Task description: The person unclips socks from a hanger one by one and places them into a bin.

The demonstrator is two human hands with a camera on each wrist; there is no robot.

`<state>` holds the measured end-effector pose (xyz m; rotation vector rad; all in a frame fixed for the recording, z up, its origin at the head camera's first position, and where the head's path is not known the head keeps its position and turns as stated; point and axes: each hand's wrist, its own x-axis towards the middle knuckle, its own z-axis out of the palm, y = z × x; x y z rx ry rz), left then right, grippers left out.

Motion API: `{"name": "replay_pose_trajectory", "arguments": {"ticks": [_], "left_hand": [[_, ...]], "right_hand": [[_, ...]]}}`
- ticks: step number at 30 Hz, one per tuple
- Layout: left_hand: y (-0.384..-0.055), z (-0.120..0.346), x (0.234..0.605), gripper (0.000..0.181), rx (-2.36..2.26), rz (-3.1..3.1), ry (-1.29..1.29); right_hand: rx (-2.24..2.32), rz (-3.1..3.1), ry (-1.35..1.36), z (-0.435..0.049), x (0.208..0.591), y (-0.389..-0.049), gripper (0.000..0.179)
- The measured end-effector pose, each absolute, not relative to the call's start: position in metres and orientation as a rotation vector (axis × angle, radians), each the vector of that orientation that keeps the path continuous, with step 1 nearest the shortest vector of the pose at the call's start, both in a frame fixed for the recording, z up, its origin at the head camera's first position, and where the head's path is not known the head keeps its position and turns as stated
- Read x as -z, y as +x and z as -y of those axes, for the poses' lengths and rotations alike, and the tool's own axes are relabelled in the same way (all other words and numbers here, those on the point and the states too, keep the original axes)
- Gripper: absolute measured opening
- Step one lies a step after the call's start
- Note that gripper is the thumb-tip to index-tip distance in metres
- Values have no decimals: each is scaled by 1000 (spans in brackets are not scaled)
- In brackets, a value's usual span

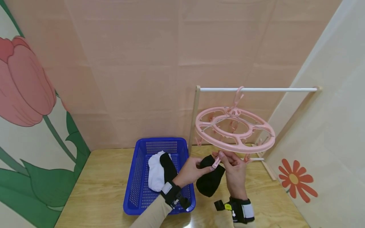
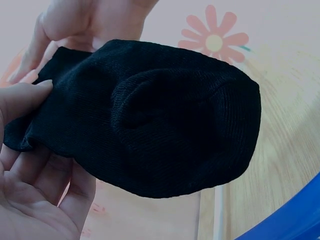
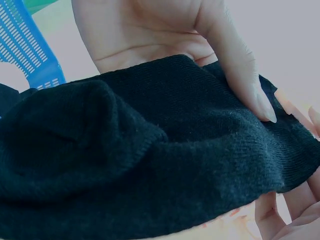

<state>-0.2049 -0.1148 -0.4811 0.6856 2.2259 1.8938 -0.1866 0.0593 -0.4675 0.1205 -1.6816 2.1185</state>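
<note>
A black sock [image 1: 210, 183] hangs below the pink round hanger, with its toe end downward. My left hand [image 1: 191, 172] pinches the sock near its cuff; the thumb lies on the fabric in the left wrist view, where the sock [image 2: 170, 120] fills the middle. Between the thumb and fingers of my right hand [image 1: 236, 172] is a pink clothespin [image 1: 216, 162], held at the sock's upper edge. Whether its tips bite the fabric, I cannot tell. The sock [image 3: 200, 165] hides much of both hands in the right wrist view.
The pink hanger [image 1: 242, 148], with several dangling clips, hooks over a white rod [image 1: 279, 90] on a wooden stand. Left of it, a blue basket [image 1: 131, 186] contains a white sock [image 1: 155, 172] and a black sock [image 1: 168, 167]. Everything stands on a wooden table [image 1: 97, 190].
</note>
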Motion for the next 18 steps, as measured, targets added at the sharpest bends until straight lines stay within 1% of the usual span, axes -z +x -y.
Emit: {"name": "replay_pose_trajectory", "arguments": {"ticks": [10, 18], "left_hand": [[-205, 116, 480, 22, -1869, -2228, 685], [-203, 122, 477, 20, -1918, -2191, 673]], "right_hand": [[-2109, 1693, 157, -62, 471, -188, 24], [-2124, 1691, 173, -64, 471, -187, 27]]}}
